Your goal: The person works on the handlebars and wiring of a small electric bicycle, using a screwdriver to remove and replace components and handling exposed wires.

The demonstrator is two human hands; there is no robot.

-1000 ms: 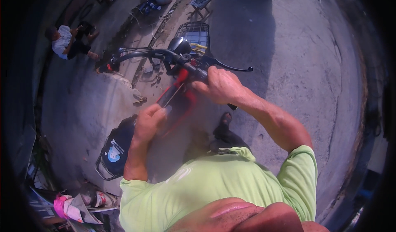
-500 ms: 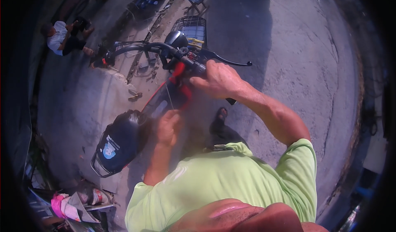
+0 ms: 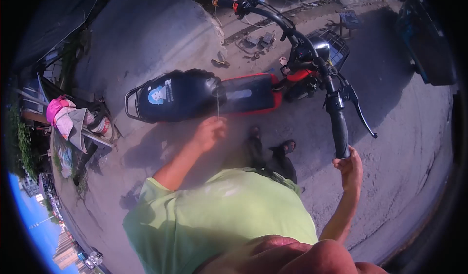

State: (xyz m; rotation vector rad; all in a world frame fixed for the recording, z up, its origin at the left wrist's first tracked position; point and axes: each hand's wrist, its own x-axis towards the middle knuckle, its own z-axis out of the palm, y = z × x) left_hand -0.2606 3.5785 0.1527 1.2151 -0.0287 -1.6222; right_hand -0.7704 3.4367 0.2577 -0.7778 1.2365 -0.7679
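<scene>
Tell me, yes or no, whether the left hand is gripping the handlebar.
No, the left hand holds a thin rod near the black seat, while the right hand is at the handlebar grip's end.

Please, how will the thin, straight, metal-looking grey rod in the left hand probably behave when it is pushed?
The thin grey rod is probably fairly stiff, since it shows no bend beyond the bare left hand. It is likely light, being so slender. It might roll if laid down, though its cross-section is too small to tell.

The grey ground (image 3: pixel 385 181) carries a scooter (image 3: pixel 251 92), loose parts (image 3: pixel 266 40) and a stool (image 3: pixel 349 18).
</scene>
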